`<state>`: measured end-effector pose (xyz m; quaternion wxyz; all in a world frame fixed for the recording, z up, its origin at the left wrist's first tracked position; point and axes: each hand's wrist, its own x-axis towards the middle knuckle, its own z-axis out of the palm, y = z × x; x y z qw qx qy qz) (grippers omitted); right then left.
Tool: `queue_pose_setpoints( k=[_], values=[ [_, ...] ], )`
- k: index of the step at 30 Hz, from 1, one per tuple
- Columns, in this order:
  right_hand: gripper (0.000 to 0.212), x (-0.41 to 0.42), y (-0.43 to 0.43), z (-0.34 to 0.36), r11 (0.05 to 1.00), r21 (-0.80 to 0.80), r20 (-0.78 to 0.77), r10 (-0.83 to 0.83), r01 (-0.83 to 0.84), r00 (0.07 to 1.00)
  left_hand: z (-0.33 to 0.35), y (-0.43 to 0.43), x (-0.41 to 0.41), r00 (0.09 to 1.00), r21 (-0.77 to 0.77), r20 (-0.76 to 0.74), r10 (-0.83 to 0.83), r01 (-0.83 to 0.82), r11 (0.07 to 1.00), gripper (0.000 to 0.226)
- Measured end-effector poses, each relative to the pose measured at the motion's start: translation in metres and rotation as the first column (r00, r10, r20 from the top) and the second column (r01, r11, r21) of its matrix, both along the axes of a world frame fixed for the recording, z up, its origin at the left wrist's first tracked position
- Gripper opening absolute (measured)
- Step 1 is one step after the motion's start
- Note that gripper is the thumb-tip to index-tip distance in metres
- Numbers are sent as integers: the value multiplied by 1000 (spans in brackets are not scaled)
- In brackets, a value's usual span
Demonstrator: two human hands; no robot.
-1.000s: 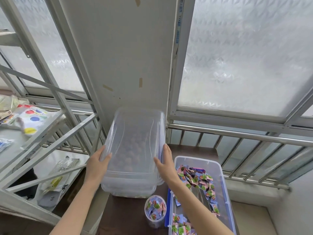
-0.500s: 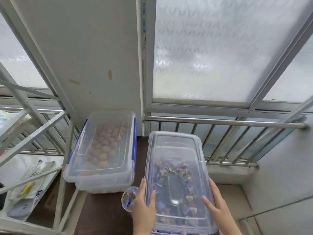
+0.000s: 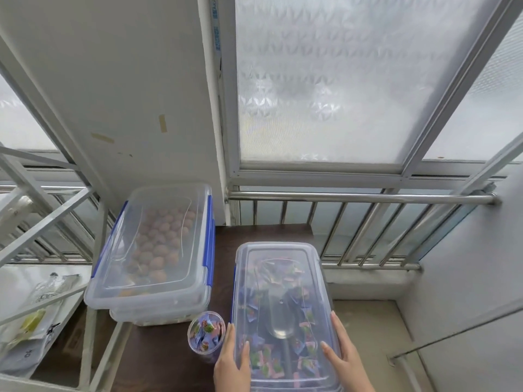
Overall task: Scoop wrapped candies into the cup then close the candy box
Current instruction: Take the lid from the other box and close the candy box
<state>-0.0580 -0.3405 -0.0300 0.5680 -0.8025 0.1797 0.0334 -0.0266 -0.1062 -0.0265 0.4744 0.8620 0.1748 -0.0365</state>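
Note:
The candy box (image 3: 283, 306) stands on the dark brown table (image 3: 254, 236) at the lower middle, with its clear lid lying on top. Wrapped candies and a clear scoop (image 3: 278, 321) show through the lid. My left hand (image 3: 230, 363) rests on the lid's near left edge, thumb on top. On the near right edge lies my right hand (image 3: 343, 355), fingers flat. A small clear cup (image 3: 206, 335) full of wrapped candies stands just left of the box, beside my left hand.
A second lidded clear box (image 3: 152, 250) with blue clips holds round brown balls, at the left of the table. A metal railing (image 3: 353, 198) and frosted windows lie behind. White metal bars (image 3: 48, 222) and bags sit at the left.
Both hands lifted the clear lid from the left box, carried it right and lowered it onto the candy box. My view swung right and down.

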Motion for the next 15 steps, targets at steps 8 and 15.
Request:
queue_pose_setpoints(
  k=[8, 15],
  values=[
    [69, 15, 1, -6, 999, 17, -20, -40, 40, 999, -7, 4, 25, 995, -54, -37, -93, 91, 994, 54],
    [69, 16, -4, -14, 998, 48, -53, -34, 37, 998, -12, 4, 25, 990, -35, -84, -115, 113, 993, 57]
  ],
)
